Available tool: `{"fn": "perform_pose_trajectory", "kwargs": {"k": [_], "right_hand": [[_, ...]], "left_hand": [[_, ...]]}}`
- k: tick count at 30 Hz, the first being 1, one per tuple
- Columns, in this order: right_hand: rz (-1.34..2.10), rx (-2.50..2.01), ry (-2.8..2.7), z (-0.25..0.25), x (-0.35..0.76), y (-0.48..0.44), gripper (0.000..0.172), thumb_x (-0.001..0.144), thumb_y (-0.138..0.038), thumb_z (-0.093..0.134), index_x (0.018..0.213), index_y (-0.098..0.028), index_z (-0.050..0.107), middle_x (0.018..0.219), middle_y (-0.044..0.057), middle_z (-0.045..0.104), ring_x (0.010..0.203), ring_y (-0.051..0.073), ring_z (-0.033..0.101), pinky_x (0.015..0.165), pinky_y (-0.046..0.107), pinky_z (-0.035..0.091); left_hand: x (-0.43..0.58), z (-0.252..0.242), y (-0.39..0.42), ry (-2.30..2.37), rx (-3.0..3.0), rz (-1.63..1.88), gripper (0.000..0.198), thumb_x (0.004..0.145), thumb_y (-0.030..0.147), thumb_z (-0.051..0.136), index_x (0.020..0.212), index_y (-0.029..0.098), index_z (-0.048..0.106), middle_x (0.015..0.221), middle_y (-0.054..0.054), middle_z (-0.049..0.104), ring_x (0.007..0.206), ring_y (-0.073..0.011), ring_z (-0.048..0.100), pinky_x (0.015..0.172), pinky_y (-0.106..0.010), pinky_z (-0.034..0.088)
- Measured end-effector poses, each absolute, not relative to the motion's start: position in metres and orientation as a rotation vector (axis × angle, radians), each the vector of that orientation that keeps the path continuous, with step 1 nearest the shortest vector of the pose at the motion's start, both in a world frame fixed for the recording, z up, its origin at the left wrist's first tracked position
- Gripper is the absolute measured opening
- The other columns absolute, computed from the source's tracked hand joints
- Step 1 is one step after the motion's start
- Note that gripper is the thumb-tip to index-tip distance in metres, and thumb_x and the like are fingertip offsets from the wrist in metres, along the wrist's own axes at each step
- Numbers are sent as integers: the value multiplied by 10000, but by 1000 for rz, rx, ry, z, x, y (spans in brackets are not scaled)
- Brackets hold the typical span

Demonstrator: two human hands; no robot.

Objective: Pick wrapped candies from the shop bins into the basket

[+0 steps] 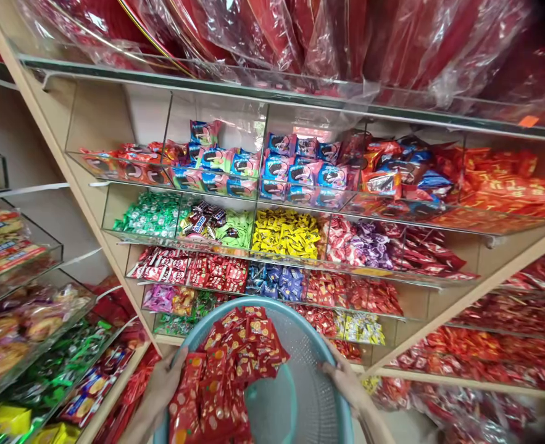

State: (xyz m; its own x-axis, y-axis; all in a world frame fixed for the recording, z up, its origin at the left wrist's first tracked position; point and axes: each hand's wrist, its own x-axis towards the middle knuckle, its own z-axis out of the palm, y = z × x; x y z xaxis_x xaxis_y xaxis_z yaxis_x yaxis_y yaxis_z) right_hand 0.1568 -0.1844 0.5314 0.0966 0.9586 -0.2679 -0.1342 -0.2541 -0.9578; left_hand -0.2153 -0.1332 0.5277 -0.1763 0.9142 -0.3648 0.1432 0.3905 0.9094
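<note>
A round teal plastic basket [305,320] with a perforated wall is held low in front of me. My left hand [165,377] grips its left rim, and my right hand [344,377] grips the rim on the right. Red candy packets [235,364] with orange prints are heaped over the left side of the basket. The grey bottom shows bare on the right. Some fingers of both hands are hidden behind the rim.
Ahead stands a wooden rack with clear shelf bins of yellow wrapped candies [286,234], green candies [149,213] and blue-pink packets [281,168]. Plastic-wrapped red goods [272,37] fill the top shelf. More bins with wrapped pastries [4,357] flank the left, red packets [499,345] the right.
</note>
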Motion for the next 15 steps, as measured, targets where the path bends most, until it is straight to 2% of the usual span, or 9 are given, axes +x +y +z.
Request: {"fn": "perform_pose_trajectory", "kwargs": {"k": [4,8,15], "right_hand": [[1388,-1332,-893,528,162,-178,669,622,-215,482,1263,-276,301,1117,-16,527,769,173,576,639,280,463],[1345,-1350,-912,526,165,-176,681,607,-207,492,1261,-266,309,1136,-14,518,824,173,565,674,271,457],[1461,-1304,-900,523,171,-176,735,613,-190,475,1292,-288,213,1074,-11,557,705,165,583,604,285,465]], "left_hand": [[-213,529,-135,1615,921,960,399,657,470,541,889,152,606,787,-42,678,787,-198,619,699,-253,480],[-210,529,-137,1659,902,980,392,651,463,552,887,155,611,766,-41,679,786,-201,619,703,-266,480],[-208,531,-141,1680,936,973,421,637,500,543,854,148,623,749,-51,677,774,-211,619,703,-287,483]]}}
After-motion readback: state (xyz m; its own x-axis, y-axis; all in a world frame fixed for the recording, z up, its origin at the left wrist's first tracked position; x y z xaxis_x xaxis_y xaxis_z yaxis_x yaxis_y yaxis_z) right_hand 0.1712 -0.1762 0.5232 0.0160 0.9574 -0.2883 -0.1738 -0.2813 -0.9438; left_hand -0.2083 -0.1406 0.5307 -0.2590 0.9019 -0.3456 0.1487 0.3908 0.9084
